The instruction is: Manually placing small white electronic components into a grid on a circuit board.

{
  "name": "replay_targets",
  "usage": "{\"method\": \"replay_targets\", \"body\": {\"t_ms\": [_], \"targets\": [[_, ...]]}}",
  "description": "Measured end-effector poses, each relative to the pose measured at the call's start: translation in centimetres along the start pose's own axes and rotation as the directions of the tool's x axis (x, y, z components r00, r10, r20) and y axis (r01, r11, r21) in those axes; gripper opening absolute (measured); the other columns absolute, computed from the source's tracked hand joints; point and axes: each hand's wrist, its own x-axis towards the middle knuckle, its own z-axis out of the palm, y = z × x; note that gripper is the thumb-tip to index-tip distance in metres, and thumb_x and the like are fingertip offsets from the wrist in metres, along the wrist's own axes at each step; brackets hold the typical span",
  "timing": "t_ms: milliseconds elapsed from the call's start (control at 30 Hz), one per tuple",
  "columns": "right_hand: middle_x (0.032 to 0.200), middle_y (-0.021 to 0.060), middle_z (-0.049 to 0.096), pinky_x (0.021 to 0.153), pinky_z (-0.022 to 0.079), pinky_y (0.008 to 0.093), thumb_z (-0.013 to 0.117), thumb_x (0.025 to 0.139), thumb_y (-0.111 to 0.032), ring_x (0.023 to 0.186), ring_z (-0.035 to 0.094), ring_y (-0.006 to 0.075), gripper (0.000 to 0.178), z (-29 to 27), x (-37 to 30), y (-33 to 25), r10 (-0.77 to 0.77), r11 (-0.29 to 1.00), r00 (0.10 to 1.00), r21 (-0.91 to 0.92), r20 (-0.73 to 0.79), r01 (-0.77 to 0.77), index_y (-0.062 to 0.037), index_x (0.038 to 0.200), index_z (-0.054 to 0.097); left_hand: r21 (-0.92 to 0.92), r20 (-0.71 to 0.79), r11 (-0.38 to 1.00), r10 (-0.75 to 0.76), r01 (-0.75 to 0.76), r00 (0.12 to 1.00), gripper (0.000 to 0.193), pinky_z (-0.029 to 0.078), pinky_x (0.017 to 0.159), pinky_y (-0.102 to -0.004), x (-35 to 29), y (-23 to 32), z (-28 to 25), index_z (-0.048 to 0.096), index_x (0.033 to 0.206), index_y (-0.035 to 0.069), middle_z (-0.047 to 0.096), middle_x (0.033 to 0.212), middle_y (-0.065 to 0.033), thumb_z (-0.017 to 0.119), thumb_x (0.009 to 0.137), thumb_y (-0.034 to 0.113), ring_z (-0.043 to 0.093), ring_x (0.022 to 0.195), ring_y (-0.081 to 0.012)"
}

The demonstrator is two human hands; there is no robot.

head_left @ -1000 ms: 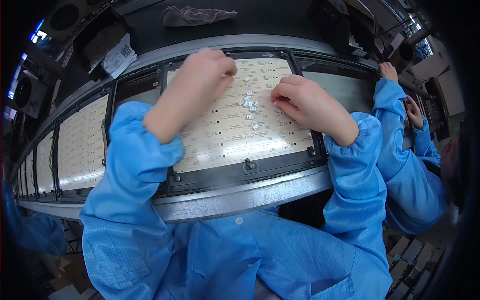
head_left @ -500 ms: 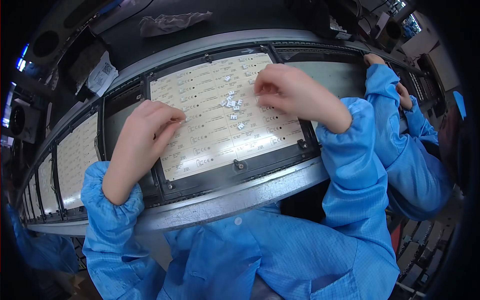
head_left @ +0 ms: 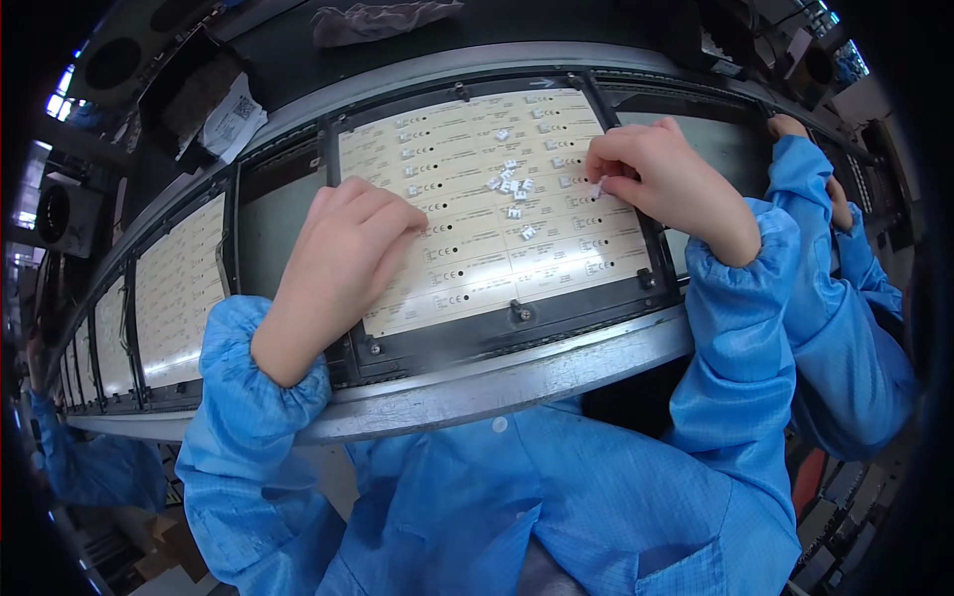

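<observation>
A cream circuit board panel [head_left: 487,260] with printed rows lies in a black frame [head_left: 447,341]. Small white connectors [head_left: 513,186] sit in a loose cluster at its middle, and more stand in a column on each side. My left hand [head_left: 348,258] is closed, its fingertips down on the panel's left column; whatever they pinch is hidden behind the fingers. Over the right column, my right hand [head_left: 668,179] pinches a small white connector [head_left: 596,188] between thumb and forefinger, close to the panel surface.
A metal rail [head_left: 507,380] runs along the near side. More framed panels [head_left: 183,288] line up at the left. A black bin [head_left: 189,94] holding a white labelled bag and a grey cloth [head_left: 383,22] lie beyond. At right, a co-worker's blue sleeve [head_left: 803,184] reaches over the line.
The whole view has shifted, so the panel appears farther right and higher. My right hand has moved right to the panel's right column, a connector now showing in its fingers. My left fingertips remain at the left column.
</observation>
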Motion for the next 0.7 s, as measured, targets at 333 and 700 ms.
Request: {"method": "replay_targets", "body": {"t_ms": [333,700], "targets": [[0.077,0.0074,0.065,0.063,0.051,0.0270,0.066,0.091,-0.008,0.069,0.063,0.0156,0.009,-1.1,0.5,-0.7,0.067,0.949,0.998,0.310,-0.015,-0.059,0.0002,0.096,0.065,0.025,0.021,1.000,-0.014,0.013,1.000,0.011,0.044,0.084,-0.0355,-0.4,1.0,-0.3,0.070,0.095,0.007,0.069,0.095,-0.0047,0.071,0.084,0.003,0.060,0.093,-0.0248],[0.088,0.0108,0.071,0.074,0.055,0.0295,0.066,0.090,-0.010,0.078,0.069,0.0208,0.014,-1.0,0.4,-0.9,-0.080,0.923,0.997,0.378,0.009,0.071,-0.0014,0.101,0.067,0.270,0.067,0.960,0.051,-0.067,0.996,0.012,0.041,0.088,-0.0347,0.2,2.6,0.3,0.063,0.091,0.007,0.056,0.085,-0.0053,0.061,0.079,0.006,0.057,0.090,-0.0231]]}}
